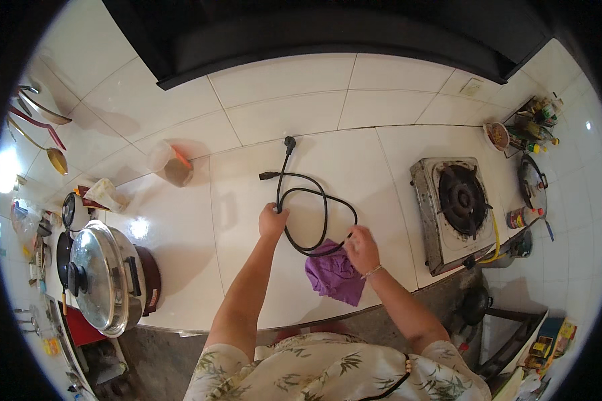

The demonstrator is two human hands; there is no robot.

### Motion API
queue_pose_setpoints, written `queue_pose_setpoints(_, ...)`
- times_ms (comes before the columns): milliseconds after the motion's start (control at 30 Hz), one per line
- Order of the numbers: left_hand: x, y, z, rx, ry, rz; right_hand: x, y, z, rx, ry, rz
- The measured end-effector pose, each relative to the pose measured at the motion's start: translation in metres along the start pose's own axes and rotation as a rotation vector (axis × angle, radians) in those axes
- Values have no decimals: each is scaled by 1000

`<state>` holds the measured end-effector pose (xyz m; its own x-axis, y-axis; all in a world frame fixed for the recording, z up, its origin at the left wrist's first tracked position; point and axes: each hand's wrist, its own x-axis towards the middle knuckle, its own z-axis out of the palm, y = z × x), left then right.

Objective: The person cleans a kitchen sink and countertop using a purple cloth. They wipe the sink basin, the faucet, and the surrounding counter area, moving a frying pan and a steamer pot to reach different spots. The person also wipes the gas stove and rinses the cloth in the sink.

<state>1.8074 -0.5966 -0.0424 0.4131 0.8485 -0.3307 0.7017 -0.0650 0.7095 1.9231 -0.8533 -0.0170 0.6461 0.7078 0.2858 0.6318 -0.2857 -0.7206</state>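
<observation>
A white countertop (180, 260) spreads before you. Toward its right end stands the gas stove (451, 212); by its near left corner sits a lidded steel pot (104, 277). Your black power cord (326, 212) loops over the middle, between the far and near edges. A crumpled purple cloth (336, 275) lies close to the near edge. Your left hand (272, 222) is closed around the cord; your right hand (362, 250) has its fingers curled in at the loop's right side, their grip too blurred to tell. The plug (289, 142) is nearest the far edge.
</observation>
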Motion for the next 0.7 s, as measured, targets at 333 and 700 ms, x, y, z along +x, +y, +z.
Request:
queue_pose_setpoints(333, 13, -17, 21, -123, -31, -36, 79, 41, 49, 327, -236, 727)
queue_pose_setpoints(700, -1, 6, -37, -699, -235, -310, 65, 10, 59, 505, -268, 758)
